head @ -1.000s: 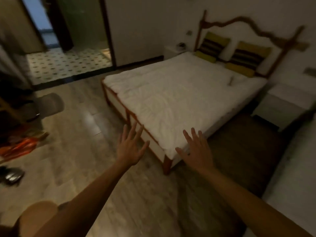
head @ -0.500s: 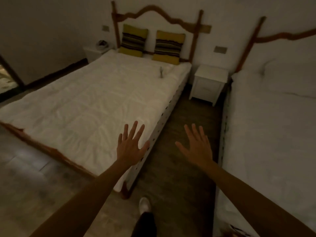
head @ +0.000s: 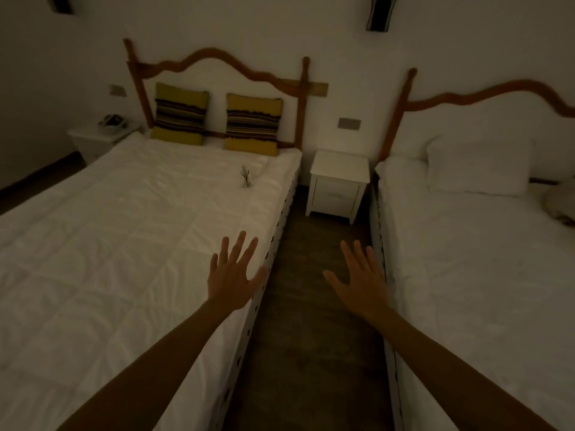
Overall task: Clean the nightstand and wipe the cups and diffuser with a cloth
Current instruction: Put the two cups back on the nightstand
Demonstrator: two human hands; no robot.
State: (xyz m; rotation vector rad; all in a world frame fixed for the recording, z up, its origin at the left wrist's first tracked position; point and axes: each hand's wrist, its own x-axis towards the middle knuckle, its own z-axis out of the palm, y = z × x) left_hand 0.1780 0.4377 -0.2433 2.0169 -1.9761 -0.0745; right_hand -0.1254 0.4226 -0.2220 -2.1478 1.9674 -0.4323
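Observation:
A white nightstand (head: 339, 172) with one drawer stands against the wall between two beds, its top bare. A small reed diffuser (head: 245, 178) sits on the left bed near the pillows. My left hand (head: 231, 275) is stretched out over the left bed's edge, fingers spread and holding nothing. My right hand (head: 362, 278) is stretched out over the aisle floor, fingers spread and holding nothing. A second white nightstand (head: 96, 141) stands far left with dim objects (head: 112, 121) on top. No cloth or cups can be made out.
The left bed (head: 124, 244) has a white quilt and two yellow striped cushions (head: 217, 119). The right bed (head: 482, 275) has a white pillow. A narrow dark floor aisle (head: 314, 306) runs between them to the nightstand. The room is dim.
My view has swung right and moved forward into the aisle between the beds. The middle nightstand is now straight ahead and nearer. Both hands stay spread in front.

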